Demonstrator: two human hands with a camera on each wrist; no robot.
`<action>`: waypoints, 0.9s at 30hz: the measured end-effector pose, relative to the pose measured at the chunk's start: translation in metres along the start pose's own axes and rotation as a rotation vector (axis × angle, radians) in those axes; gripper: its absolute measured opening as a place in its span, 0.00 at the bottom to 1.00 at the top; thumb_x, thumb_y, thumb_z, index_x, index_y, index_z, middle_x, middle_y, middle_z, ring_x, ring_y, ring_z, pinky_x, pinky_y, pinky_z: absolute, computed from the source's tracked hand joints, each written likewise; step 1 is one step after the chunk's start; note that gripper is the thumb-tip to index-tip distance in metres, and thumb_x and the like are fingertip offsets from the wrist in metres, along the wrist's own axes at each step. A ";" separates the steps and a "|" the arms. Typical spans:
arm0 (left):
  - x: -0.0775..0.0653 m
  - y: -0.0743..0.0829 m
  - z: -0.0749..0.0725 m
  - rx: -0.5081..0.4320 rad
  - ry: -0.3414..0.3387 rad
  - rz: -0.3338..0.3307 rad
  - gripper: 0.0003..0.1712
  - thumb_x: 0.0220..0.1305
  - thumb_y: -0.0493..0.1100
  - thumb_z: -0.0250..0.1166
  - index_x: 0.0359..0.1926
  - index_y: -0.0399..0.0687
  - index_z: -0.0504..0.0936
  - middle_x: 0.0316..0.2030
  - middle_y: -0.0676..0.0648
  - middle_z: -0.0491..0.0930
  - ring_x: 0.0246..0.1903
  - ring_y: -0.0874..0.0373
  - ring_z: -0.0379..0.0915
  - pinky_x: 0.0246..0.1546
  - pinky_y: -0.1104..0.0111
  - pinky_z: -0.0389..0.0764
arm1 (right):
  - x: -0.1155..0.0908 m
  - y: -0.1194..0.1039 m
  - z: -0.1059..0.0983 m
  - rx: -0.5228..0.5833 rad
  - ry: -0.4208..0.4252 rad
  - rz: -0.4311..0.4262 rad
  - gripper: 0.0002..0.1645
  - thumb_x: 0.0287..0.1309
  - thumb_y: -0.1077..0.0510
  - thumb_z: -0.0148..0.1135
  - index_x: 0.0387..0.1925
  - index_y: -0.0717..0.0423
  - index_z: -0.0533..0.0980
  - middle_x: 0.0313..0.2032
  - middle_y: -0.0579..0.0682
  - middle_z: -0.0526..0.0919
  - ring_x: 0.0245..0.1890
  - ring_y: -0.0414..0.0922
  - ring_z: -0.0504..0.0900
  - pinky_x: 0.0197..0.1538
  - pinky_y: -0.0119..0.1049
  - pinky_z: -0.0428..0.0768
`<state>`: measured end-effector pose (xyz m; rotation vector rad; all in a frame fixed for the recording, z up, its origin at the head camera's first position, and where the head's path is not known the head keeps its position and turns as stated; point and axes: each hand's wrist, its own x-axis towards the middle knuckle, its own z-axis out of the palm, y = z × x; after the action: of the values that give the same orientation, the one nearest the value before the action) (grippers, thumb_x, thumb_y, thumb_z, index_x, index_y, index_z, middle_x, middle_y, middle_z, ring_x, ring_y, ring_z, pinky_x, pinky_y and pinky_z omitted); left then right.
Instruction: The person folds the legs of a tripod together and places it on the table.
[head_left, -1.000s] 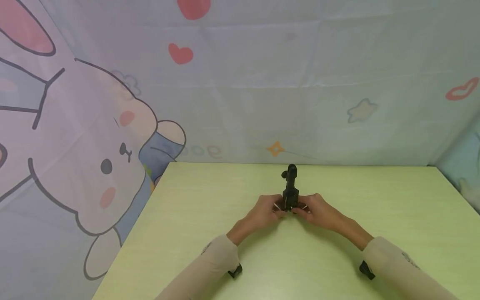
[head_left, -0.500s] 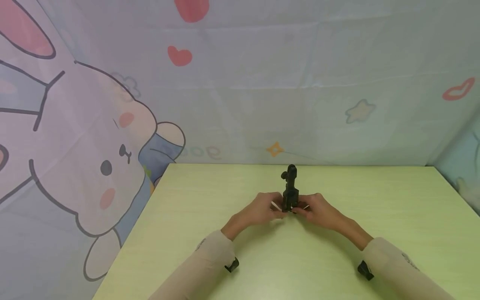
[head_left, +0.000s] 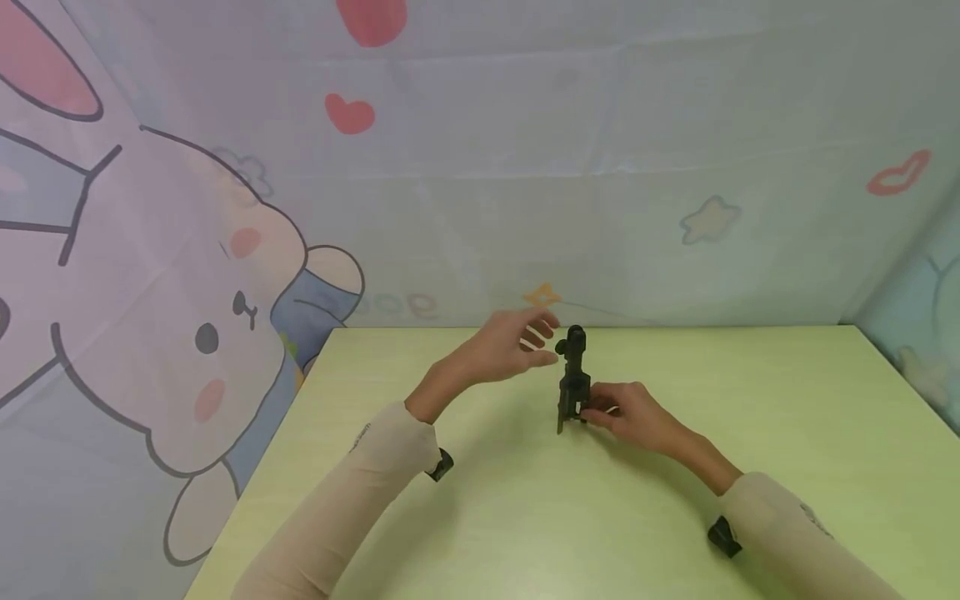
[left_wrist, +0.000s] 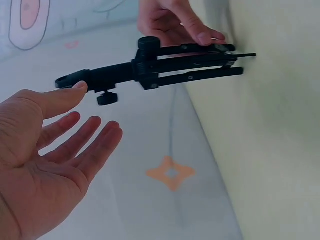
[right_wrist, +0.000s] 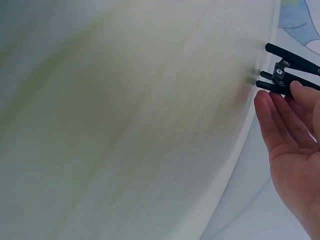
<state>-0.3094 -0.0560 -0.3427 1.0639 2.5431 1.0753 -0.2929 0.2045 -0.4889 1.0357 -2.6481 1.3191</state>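
Observation:
A small black mini tripod [head_left: 575,382] stands upright on the table, its legs folded nearly together below a knobbed head. My right hand [head_left: 633,417] pinches one leg near the bottom, thumb in front and fingers behind. In the right wrist view the leg ends [right_wrist: 280,75] show just beyond the thumb. Beside the tripod's top is my left hand [head_left: 506,346], fingers loosely spread. The left wrist view has the left thumb overlapping the top end, with the other fingers [left_wrist: 100,145] apart from the tripod. A side knob [left_wrist: 107,98] sticks out below the head.
The pale yellow-green table [head_left: 637,517] ends at a hanging cloth backdrop [head_left: 487,167] printed with hearts, stars and a large rabbit. Black wrist devices [head_left: 724,537] sit under both beige sleeves [head_left: 787,517].
My left hand has let go of the tripod's lower part and moved up beside its head. The right hand keeps its grip low on the leg, almost unmoved.

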 end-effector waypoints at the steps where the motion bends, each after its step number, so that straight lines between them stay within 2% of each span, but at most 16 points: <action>1: 0.002 0.004 -0.002 0.006 -0.003 0.009 0.25 0.71 0.39 0.68 0.65 0.38 0.74 0.58 0.40 0.79 0.57 0.45 0.79 0.53 0.70 0.81 | 0.000 0.000 0.000 0.006 0.004 0.002 0.10 0.68 0.64 0.68 0.49 0.62 0.84 0.42 0.52 0.90 0.40 0.47 0.90 0.43 0.36 0.87; 10: 0.023 0.026 -0.002 0.085 -0.072 0.088 0.22 0.71 0.34 0.67 0.64 0.37 0.77 0.59 0.42 0.79 0.57 0.48 0.79 0.52 0.74 0.80 | 0.008 0.003 0.008 0.056 0.013 0.006 0.11 0.67 0.62 0.70 0.49 0.61 0.83 0.42 0.52 0.89 0.41 0.47 0.90 0.46 0.37 0.87; 15: 0.032 0.031 -0.002 0.162 -0.113 0.157 0.14 0.69 0.31 0.67 0.55 0.37 0.83 0.52 0.43 0.83 0.51 0.52 0.83 0.49 0.74 0.81 | 0.009 0.005 0.011 0.069 0.010 0.010 0.11 0.66 0.60 0.71 0.47 0.61 0.84 0.41 0.51 0.90 0.41 0.46 0.89 0.45 0.35 0.87; 19: 0.034 0.031 -0.003 0.219 -0.137 0.164 0.11 0.69 0.31 0.68 0.51 0.40 0.85 0.48 0.45 0.84 0.46 0.56 0.84 0.48 0.74 0.81 | 0.013 0.006 0.013 0.051 0.020 0.018 0.12 0.65 0.58 0.73 0.47 0.59 0.84 0.41 0.50 0.90 0.41 0.44 0.89 0.45 0.35 0.87; 24: 0.035 0.030 -0.004 0.281 -0.119 0.192 0.10 0.68 0.33 0.71 0.49 0.42 0.87 0.44 0.49 0.86 0.43 0.60 0.84 0.54 0.70 0.75 | 0.016 0.006 0.016 0.016 0.048 0.000 0.10 0.62 0.60 0.75 0.43 0.60 0.85 0.38 0.51 0.90 0.38 0.45 0.90 0.41 0.35 0.87; 27: 0.032 0.028 -0.004 0.277 -0.093 0.209 0.10 0.67 0.32 0.71 0.48 0.41 0.87 0.43 0.48 0.86 0.43 0.59 0.85 0.53 0.72 0.76 | 0.017 0.004 0.015 0.003 0.055 -0.017 0.08 0.62 0.61 0.75 0.40 0.61 0.85 0.37 0.51 0.89 0.36 0.45 0.90 0.40 0.34 0.87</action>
<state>-0.3194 -0.0232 -0.3170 1.4393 2.6027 0.7074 -0.3044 0.1858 -0.4970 1.0055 -2.5924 1.3289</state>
